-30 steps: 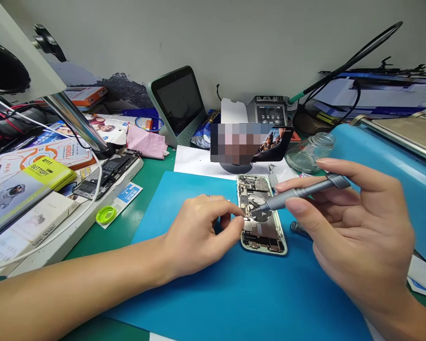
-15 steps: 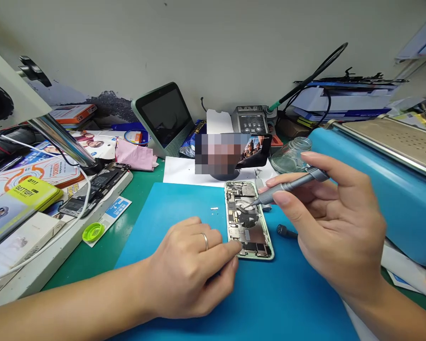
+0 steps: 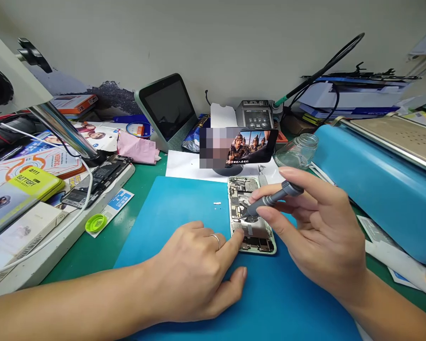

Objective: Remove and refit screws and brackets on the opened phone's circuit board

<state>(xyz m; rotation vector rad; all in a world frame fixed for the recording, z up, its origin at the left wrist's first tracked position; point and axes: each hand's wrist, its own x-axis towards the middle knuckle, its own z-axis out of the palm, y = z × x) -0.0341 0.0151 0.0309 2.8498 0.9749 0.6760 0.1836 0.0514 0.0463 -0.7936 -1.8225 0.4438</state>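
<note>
An opened phone, its pale green frame full of exposed parts, lies on a blue mat. My left hand is to its left, index fingertip resting on the lower left inside of the phone. Its thumb is stretched out apart from the index finger, and it holds nothing. My right hand pinches a grey screwdriver between thumb and fingers. The tool slants down to the left, its tip at the phone's left-middle parts. Small pale pieces lie on the mat left of the phone.
Behind the phone, a second phone on a stand plays a video. A glass jar and a blue machine stand to the right. A tablet-like screen, battery packages and a green cap are leftward.
The screwdriver tip has moved lower and leftward over the phone, with my right hand shifting left. My left thumb has spread away from the index finger. The view has shifted slightly.
</note>
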